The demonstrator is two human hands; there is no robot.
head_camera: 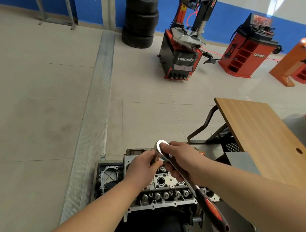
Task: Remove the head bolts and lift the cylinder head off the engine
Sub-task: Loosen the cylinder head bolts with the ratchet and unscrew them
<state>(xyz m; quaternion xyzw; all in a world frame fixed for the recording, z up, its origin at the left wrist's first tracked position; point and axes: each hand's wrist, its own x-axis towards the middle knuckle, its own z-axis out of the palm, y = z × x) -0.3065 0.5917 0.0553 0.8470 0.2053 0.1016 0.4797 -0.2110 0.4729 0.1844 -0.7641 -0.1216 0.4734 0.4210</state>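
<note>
The grey aluminium cylinder head (163, 188) sits on the engine at the bottom centre, valve springs and a spark plug well showing. Above it I hold a chrome ratchet wrench (170, 159) with a red and black handle running down to the lower right. My right hand (183, 160) grips the ratchet near its round head. My left hand (144, 166) is curled round the socket or extension under the ratchet head. The bolt beneath is hidden by my hands.
A wooden table (263, 136) with a black metal frame stands close on the right. A red tyre changer (182, 48), a wheel balancer (248, 52) and stacked tyres (140, 20) stand at the back. A metal floor channel (95, 122) runs along the left.
</note>
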